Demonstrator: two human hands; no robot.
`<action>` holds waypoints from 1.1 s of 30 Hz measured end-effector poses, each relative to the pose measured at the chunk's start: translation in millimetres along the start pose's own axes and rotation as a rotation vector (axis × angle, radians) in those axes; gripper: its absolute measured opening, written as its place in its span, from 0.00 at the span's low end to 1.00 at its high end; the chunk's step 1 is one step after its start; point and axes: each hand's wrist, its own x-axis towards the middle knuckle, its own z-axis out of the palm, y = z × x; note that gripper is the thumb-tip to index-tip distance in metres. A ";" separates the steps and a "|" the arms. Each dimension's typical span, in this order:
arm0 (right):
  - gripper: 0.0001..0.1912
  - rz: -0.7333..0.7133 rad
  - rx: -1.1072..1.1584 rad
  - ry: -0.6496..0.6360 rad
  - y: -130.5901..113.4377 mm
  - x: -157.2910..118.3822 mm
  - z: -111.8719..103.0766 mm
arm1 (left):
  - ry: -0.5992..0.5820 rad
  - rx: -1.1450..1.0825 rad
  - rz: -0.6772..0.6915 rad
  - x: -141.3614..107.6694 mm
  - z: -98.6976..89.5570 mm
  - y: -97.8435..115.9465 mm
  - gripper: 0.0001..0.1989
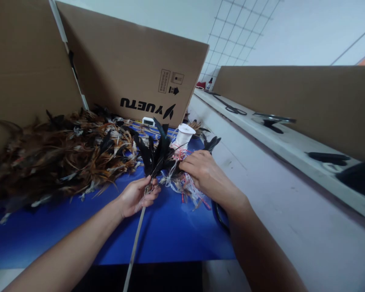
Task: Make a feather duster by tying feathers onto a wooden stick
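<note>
My left hand (141,196) is closed around the base of a bunch of black feathers (158,152) on a long thin stick (136,243) that slants down past the table's front edge. To its right, my right hand (200,170) has its fingers bent together over dark feathers and tangled white and pink ribbons (188,187); what its fingertips hold is hidden. A white spool (184,136) stands just behind that hand. At the left lies a large pile of brown feathers (69,158).
The blue table (170,235) meets a white wall and ledge (292,154) on the right, with scissors (231,108) on top. Cardboard panels (134,61) stand behind and at the left. A small white digital device (148,121) sits behind the black feathers.
</note>
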 end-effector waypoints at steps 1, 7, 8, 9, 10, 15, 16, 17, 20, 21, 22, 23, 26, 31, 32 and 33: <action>0.12 -0.005 -0.005 -0.005 -0.8 -0.1 0.3 | 0.008 0.003 -0.005 0.0 0.1 -0.3 0.11; 0.10 -0.029 -0.011 -0.023 -6.7 0.3 2.1 | 0.053 0.171 0.053 0.5 -1.7 -4.9 0.07; 0.10 -0.030 -0.016 -0.026 -7.4 0.3 2.1 | 0.048 0.183 0.057 0.5 -1.5 -5.1 0.07; 0.11 -0.028 -0.026 -0.029 -7.9 0.1 1.9 | 0.038 0.181 0.055 0.4 -1.0 -4.9 0.07; 0.11 -0.026 -0.037 -0.028 -8.2 -0.1 1.6 | 0.024 0.172 0.049 0.2 -0.3 -4.4 0.07; 0.11 -0.012 -0.070 -0.015 -8.3 -2.2 0.2 | 0.006 0.155 0.065 -2.6 2.9 0.4 0.15; 0.12 -0.011 -0.069 -0.017 -8.3 -2.5 -0.1 | 0.022 0.165 0.082 -3.1 3.1 1.1 0.18; 0.12 -0.009 -0.066 -0.021 -8.4 -2.7 -0.3 | 0.038 0.170 0.096 -3.5 3.0 1.7 0.19; 0.12 -0.010 -0.055 -0.026 -9.2 -2.8 -1.5 | 0.039 0.125 0.102 -3.8 1.9 2.3 0.19; 0.12 -0.011 -0.053 -0.023 -9.5 -2.9 -1.9 | 0.027 0.095 0.095 -3.7 1.6 2.2 0.17; 0.12 -0.012 -0.053 -0.019 -9.8 -2.9 -2.4 | 0.015 0.069 0.084 -3.4 1.3 2.0 0.16; 0.12 -0.015 -0.054 -0.014 -10.1 -3.0 -2.9 | 0.007 0.049 0.074 -3.0 1.3 1.8 0.15; 0.12 -0.030 -0.063 -0.004 -10.2 -3.8 -3.7 | 0.012 0.042 0.042 -1.5 2.3 0.7 0.12; 0.13 -0.034 -0.065 -0.001 -10.2 -4.8 -3.9 | 0.051 0.131 0.052 1.6 4.2 -1.2 0.11; 0.13 -0.034 -0.060 -0.004 -10.5 -4.6 -3.7 | 0.050 0.146 0.054 1.8 4.3 -1.5 0.12; 0.12 -0.035 -0.056 -0.011 -11.0 -4.3 -3.4 | 0.049 0.157 0.054 1.8 4.2 -1.8 0.12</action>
